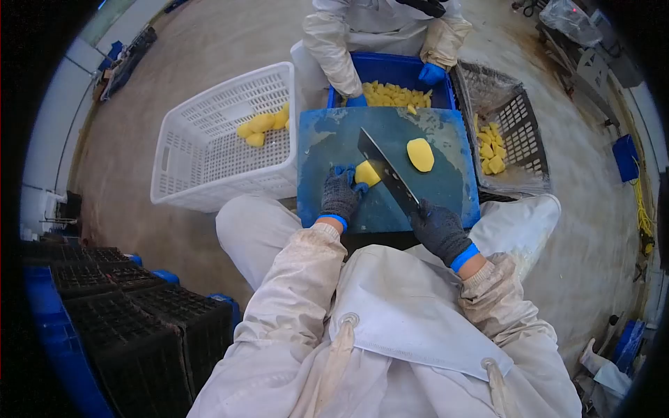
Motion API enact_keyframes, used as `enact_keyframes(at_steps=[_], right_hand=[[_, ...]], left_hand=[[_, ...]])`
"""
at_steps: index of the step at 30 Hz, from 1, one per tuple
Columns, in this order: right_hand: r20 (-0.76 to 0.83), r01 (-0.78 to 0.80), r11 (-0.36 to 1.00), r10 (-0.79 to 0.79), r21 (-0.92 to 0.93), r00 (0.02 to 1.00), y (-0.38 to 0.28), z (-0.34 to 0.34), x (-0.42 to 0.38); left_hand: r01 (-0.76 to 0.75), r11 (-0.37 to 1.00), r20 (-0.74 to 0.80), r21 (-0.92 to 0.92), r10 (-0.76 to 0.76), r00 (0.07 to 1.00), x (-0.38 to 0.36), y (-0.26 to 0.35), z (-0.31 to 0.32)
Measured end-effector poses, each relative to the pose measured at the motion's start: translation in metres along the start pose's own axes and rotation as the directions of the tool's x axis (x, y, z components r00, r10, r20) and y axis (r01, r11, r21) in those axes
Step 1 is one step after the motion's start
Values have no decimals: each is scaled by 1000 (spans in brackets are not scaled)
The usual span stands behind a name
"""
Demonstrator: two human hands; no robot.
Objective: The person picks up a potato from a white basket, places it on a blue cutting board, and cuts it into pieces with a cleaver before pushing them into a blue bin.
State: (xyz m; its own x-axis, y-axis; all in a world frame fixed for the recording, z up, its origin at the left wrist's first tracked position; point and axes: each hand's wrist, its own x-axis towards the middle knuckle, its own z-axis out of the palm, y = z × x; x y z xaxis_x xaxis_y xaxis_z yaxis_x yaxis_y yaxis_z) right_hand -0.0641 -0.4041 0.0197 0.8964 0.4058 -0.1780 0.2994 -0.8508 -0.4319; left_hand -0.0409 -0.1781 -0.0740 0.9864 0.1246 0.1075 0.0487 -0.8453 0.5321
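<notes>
My right hand (pixel 439 228), in a dark glove, is wrapped round the handle of a large knife (pixel 385 167). The blade slants up and left over the blue-green cutting board (pixel 320 139), its edge against a yellow potato piece (pixel 366 173). My left hand (pixel 341 192), gloved too, has its fingers bent against the left side of that piece. A peeled potato half (pixel 420 155), flat face up, lies on the board to the right of the blade.
A white crate (pixel 226 94) with peeled potatoes stands left. Beyond the board, a co-worker's blue-gloved hands (pixel 432 73) are at a blue bin (pixel 390 66) of potato pieces. A dark crate (pixel 526 143) with pieces stands right; black crates (pixel 139 334) stand lower left.
</notes>
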Motion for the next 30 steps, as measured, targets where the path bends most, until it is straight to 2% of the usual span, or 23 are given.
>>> enact_keyframes(at_steps=[8, 11, 13, 14, 16, 17, 19, 21, 23, 25, 26, 28, 30], right_hand=[[75, 22, 996, -16, -84, 997, 0, 26, 10], [98, -36, 995, 45, -89, 994, -3, 34, 16], [-32, 82, 996, -83, -23, 996, -7, 24, 16], [-44, -2, 1000, 2, 5, 999, -10, 21, 5], [-27, 4, 1000, -3, 7, 1000, -19, 11, -7], [-26, 12, 1000, -11, 11, 1000, -20, 9, -9], [-7, 21, 1000, -21, -3, 1000, -17, 11, -10], [17, 31, 999, -31, -12, 999, -18, 13, -11], [96, -17, 997, 23, -71, 995, -23, 11, -10], [104, -3, 999, 9, -51, 995, -21, 20, -6], [107, 8, 999, -4, -32, 994, -19, 25, -4], [87, 5, 1000, -4, -12, 996, -16, 38, 5], [65, 1, 1000, -2, 11, 998, -15, 39, 4]], left_hand=[[27, 999, 69, -26, -25, 997, 1, 1, -4], [52, 998, 95, -20, -49, 994, -7, 4, -7], [-19, 1000, 0, 13, 19, 1000, -3, -1, -1], [-7, 1000, 1, 8, 7, 1000, -5, -5, 5], [-46, 997, -76, -57, 42, 996, -8, -6, 8], [-47, 997, -73, -59, 42, 996, -7, -6, 7], [7, 999, 60, -49, -5, 998, -4, -1, -4], [14, 998, 36, -53, -12, 999, -5, 0, -3], [21, 998, 12, -59, -21, 1000, -4, -2, 1], [-13, 1000, -17, 0, 13, 1000, -5, -3, 3], [-16, 1000, -14, 2, 16, 1000, -5, -3, 3], [58, 995, 94, -75, -51, 994, -2, 1, -4], [25, 998, 73, -52, -21, 997, -6, -3, 0]])
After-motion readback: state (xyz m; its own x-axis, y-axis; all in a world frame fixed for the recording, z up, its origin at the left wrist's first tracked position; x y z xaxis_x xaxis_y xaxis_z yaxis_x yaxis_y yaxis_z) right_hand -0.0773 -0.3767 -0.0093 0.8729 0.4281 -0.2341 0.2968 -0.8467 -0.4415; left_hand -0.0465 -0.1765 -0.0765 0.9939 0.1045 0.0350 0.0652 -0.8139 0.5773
